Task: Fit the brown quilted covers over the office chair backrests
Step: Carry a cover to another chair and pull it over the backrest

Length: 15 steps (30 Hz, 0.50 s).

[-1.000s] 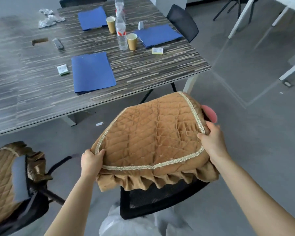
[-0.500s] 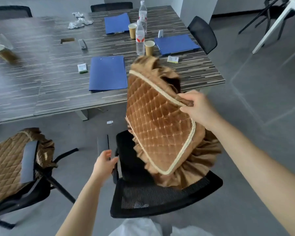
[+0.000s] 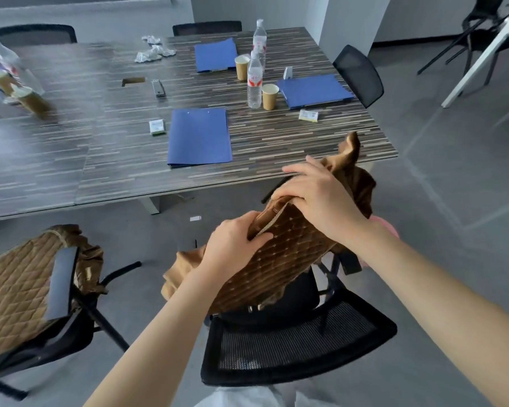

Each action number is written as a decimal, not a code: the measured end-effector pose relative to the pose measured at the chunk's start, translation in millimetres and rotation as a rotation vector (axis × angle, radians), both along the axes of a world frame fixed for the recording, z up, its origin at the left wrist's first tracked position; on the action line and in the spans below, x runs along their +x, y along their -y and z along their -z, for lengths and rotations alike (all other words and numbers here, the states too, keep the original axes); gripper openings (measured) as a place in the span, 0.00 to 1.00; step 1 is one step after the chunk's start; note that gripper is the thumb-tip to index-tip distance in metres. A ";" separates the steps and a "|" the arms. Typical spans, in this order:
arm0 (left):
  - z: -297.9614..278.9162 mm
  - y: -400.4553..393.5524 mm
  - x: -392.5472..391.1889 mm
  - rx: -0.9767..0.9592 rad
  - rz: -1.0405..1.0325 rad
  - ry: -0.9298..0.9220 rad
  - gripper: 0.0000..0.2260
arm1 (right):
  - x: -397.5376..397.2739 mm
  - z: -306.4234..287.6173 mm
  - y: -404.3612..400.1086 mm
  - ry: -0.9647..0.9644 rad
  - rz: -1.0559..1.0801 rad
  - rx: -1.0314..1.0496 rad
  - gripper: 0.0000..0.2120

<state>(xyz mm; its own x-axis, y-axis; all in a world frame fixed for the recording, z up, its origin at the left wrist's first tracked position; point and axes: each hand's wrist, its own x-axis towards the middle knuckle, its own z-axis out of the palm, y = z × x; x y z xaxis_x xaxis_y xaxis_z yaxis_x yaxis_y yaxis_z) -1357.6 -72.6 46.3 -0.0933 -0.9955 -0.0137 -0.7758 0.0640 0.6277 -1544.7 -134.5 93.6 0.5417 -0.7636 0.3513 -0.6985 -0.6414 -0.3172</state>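
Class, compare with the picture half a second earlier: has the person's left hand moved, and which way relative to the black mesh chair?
Yes. The left hand has risen from beside the black mesh chair and now grips the brown quilted cover above the chair's seat.

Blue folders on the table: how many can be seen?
3. One blue folder lies nearest the table's front edge, one is at the right side, one at the far side. More may lie outside the picture.

The cover is brown quilted cloth with a soft sheen. The chair seat at the bottom centre is black matt mesh. The tabletop is glossy striped wood-look laminate. The folders look like smooth blue plastic, and the cups like paper.
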 end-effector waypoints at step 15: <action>-16.4 6.5 30.2 0.124 -0.112 -0.447 0.04 | -55.1 59.7 -27.5 0.545 0.469 0.598 0.10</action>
